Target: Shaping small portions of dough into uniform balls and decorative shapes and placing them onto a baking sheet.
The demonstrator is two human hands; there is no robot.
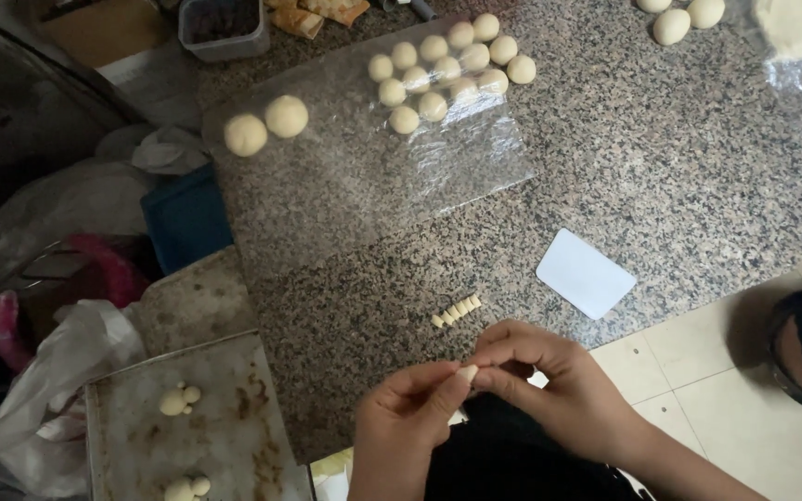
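Head view: left hand (407, 417) and right hand (549, 371) meet above the granite counter's (679, 176) near edge, fingertips of both pinched together on a small dough piece (467, 373). Just beyond lies a row of cut dough bits (456, 311); a white scraper card (586, 274) rests to the right. Dough balls (447, 67) sit on clear plastic film (373, 176); a metal tray (206, 427) stands lower left.

Premises: a kitchen used for baking; speckled granite tabletop (661, 176); rows of dough balls (447, 65) on clear plastic sheet (373, 176); white dough scraper (586, 273); worn metal baking tray (234, 427) carrying shaped dough figures (179, 400); tiled floor (735, 399)
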